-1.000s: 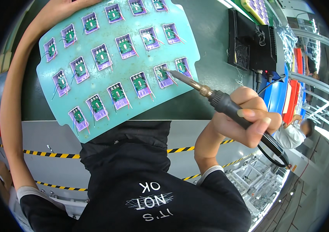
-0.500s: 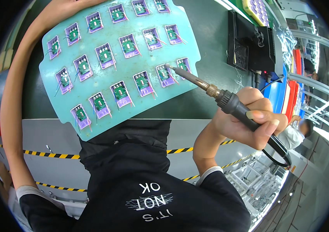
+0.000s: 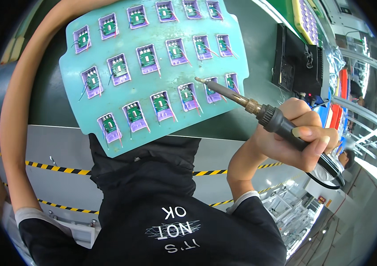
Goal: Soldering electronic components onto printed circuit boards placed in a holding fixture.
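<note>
My right hand point(image 3: 292, 133) is wrapped round the black handle of a soldering iron point(image 3: 277, 122). The iron's tip points up and left, over the lower right part of a pale turquoise board point(image 3: 170, 128). Whether the tip touches the board I cannot tell. Rows of small purple cases point(image 3: 190, 104) sit in the board, each with a green circuit board point(image 3: 160, 102) and thin red and dark wires. My left arm point(image 3: 15, 119) reaches up round the board's left side to its far edge. Only part of my left hand point(image 3: 92, 4) shows at the top edge; its fingers are out of sight.
A dark green worktop point(image 3: 259, 62) lies beneath the board, whose near corner overhangs the table edge. To the right stands a black box-shaped device point(image 3: 304, 66) with cables. Behind it are a yellow tray point(image 3: 306, 22) with purple pieces and red bins point(image 3: 337, 115). Another person point(image 3: 343, 159) is at far right.
The board has shifted right and slightly up in the picture. My right hand and the soldering iron have moved a little right; the tip now lies over a spot between rows. Less of my left hand shows.
</note>
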Action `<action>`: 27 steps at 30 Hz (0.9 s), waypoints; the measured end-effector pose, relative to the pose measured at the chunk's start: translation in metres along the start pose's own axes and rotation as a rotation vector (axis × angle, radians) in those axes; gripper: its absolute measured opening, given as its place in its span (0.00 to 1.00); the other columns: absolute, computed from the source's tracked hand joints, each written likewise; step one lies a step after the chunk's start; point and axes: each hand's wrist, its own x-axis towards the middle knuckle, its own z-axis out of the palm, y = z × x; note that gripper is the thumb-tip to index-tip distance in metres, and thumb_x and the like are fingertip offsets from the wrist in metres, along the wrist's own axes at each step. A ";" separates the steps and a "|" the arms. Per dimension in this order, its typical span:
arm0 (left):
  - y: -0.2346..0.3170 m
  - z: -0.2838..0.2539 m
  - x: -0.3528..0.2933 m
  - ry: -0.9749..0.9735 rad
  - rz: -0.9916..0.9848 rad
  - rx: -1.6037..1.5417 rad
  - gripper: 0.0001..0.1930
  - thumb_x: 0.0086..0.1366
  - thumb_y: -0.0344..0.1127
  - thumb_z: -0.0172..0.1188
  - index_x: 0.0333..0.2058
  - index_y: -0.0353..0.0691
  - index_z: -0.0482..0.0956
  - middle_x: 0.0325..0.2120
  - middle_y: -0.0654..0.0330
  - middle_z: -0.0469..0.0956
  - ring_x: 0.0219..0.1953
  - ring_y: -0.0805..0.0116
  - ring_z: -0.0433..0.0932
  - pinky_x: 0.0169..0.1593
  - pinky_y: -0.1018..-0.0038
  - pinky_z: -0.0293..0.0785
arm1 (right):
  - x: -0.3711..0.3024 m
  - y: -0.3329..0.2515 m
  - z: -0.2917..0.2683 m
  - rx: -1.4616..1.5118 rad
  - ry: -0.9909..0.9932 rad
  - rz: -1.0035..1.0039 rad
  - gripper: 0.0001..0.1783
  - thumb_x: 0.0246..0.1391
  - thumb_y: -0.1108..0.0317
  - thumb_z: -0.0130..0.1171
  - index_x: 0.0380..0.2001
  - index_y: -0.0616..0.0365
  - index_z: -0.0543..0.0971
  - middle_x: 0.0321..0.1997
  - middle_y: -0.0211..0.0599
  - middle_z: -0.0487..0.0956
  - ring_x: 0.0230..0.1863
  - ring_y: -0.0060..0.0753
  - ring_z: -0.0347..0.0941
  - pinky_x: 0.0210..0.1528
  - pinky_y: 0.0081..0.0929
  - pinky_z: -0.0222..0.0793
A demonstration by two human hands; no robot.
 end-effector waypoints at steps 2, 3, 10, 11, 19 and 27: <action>-0.003 0.001 -0.001 0.003 0.010 -0.003 0.11 0.58 0.34 0.57 0.30 0.29 0.77 0.16 0.65 0.73 0.19 0.82 0.65 0.23 0.83 0.61 | -0.001 0.001 -0.001 0.067 -0.076 -0.012 0.05 0.47 0.72 0.40 0.23 0.63 0.61 0.09 0.34 0.62 0.04 0.22 0.51 0.06 0.20 0.45; -0.004 0.001 -0.002 0.004 0.013 -0.002 0.11 0.58 0.34 0.57 0.30 0.29 0.77 0.16 0.64 0.73 0.19 0.82 0.66 0.23 0.83 0.61 | -0.002 0.000 0.002 0.048 -0.063 0.003 0.05 0.46 0.71 0.40 0.23 0.62 0.61 0.08 0.33 0.62 0.04 0.22 0.51 0.06 0.20 0.44; -0.009 -0.001 -0.008 0.013 0.046 0.015 0.11 0.58 0.35 0.57 0.31 0.30 0.78 0.17 0.63 0.74 0.20 0.82 0.66 0.23 0.83 0.62 | -0.008 0.002 0.006 0.061 -0.033 0.042 0.06 0.48 0.70 0.40 0.22 0.61 0.62 0.07 0.32 0.60 0.04 0.22 0.50 0.06 0.21 0.42; -0.008 -0.001 -0.007 0.012 0.042 0.015 0.11 0.58 0.35 0.57 0.31 0.30 0.78 0.17 0.63 0.74 0.20 0.82 0.66 0.23 0.83 0.62 | -0.007 0.001 0.004 0.073 -0.054 0.037 0.08 0.50 0.69 0.39 0.22 0.61 0.62 0.07 0.32 0.60 0.04 0.21 0.49 0.06 0.21 0.41; -0.010 0.001 -0.008 0.015 0.038 -0.052 0.12 0.59 0.36 0.57 0.32 0.30 0.78 0.19 0.64 0.75 0.21 0.83 0.68 0.25 0.84 0.63 | -0.021 -0.020 0.041 -0.131 0.105 -0.001 0.11 0.50 0.65 0.40 0.18 0.57 0.61 0.07 0.27 0.54 0.05 0.18 0.40 0.08 0.19 0.36; -0.008 0.001 -0.007 0.017 0.028 -0.017 0.12 0.59 0.36 0.57 0.31 0.29 0.78 0.19 0.63 0.75 0.22 0.83 0.68 0.26 0.83 0.64 | -0.031 -0.023 0.053 -0.155 0.033 0.060 0.10 0.47 0.66 0.42 0.18 0.55 0.57 0.08 0.26 0.57 0.05 0.18 0.39 0.09 0.20 0.35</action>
